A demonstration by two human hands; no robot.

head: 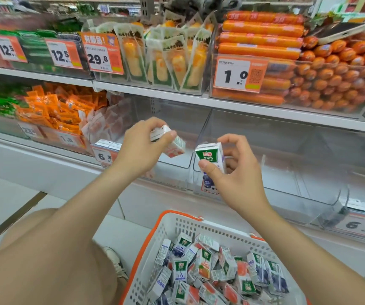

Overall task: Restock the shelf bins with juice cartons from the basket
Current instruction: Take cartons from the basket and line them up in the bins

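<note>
Juice cartons (201, 267), small white boxes printed green, blue and orange, lie heaped in the white slotted plastic basket (178, 219). Above it the right hand (236, 172) pinches an upright blue-and-green carton (210, 156) reading "100%". The left hand (139, 148) grips a tilted orange-printed carton (172, 146). Beyond stand clear plastic shelf bins (287, 172) with a "6.5" price tag (104, 156).

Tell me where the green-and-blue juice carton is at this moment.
Head view, centre: the green-and-blue carton stands upright in the right hand, before a clear shelf bin, right of the tilted carton in the left hand.

cartons (201, 269) in basket (183, 224) (front), bins (271, 164) on shelf behind
</note>
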